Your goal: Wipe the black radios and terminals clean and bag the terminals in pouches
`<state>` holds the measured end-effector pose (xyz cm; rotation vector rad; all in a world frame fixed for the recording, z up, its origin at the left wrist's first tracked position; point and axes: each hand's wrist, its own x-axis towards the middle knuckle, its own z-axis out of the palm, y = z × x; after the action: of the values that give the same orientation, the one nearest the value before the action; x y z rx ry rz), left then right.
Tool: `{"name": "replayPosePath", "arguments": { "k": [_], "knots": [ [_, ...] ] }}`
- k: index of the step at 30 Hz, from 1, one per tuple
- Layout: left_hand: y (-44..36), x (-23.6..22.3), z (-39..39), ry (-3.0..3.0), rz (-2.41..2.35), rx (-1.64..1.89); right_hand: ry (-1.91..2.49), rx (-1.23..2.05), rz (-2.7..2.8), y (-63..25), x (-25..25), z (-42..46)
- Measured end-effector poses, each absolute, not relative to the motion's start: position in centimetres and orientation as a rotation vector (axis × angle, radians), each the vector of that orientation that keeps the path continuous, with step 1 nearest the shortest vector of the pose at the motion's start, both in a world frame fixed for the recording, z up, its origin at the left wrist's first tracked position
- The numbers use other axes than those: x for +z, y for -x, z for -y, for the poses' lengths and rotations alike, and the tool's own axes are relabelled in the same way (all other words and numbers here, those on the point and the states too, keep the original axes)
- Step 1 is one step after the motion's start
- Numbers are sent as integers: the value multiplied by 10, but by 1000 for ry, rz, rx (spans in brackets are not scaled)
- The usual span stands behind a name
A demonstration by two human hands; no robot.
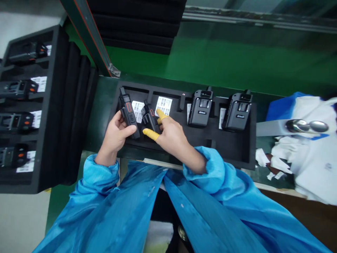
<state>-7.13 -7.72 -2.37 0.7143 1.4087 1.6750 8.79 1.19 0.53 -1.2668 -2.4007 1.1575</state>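
My left hand (116, 133) is closed around a black two-way radio (128, 114) with an orange-edged side button, held tilted over the left end of a black foam tray (223, 154). Just right of it, my right hand (170, 131), with yellow finger cots on thumb and fingertips, grips a second radio (150, 116) by its lower part. White printed labels (163, 105) lie in the tray's compartments behind both radios. Two more radios, one (201, 109) in the middle and another (238, 110) at the right, lie in the same tray with their clips facing up.
At the left, stacked black foam trays (59, 105) hold several radios with labels. More dark foam (137, 24) is piled behind on the green bench (223, 56). A metal post (89, 35) rises at the back left. White bags (316, 158) and paper scraps (281, 161) lie at the right.
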Motion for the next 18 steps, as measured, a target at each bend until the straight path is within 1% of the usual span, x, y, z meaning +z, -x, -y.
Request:
{"name": "replayPosePath", "arguments": {
  "k": [2,4,7,10,12,15,18],
  "knots": [
    [70,-28,76,-778,-1464,1704,1320,1126,2510,-84,12,-19],
    [68,-31,75,-838,-1507,1713,1365,1144,2472,-86,11,-22],
    [63,-34,75,-945,-1556,1695,1264,1293,2176,-99,-2,-22],
    [57,-37,74,-1083,-1649,1751,1101,1418,1880,-119,-21,-18],
    [52,-40,74,-1176,-1727,1809,1071,1360,1814,-131,-32,-14],
    [45,-44,74,-1305,-1770,1849,1030,1145,1853,-142,-42,-9],
    [41,-42,75,-1439,-1793,1855,862,948,1956,-143,-43,-4]
  ]
}}
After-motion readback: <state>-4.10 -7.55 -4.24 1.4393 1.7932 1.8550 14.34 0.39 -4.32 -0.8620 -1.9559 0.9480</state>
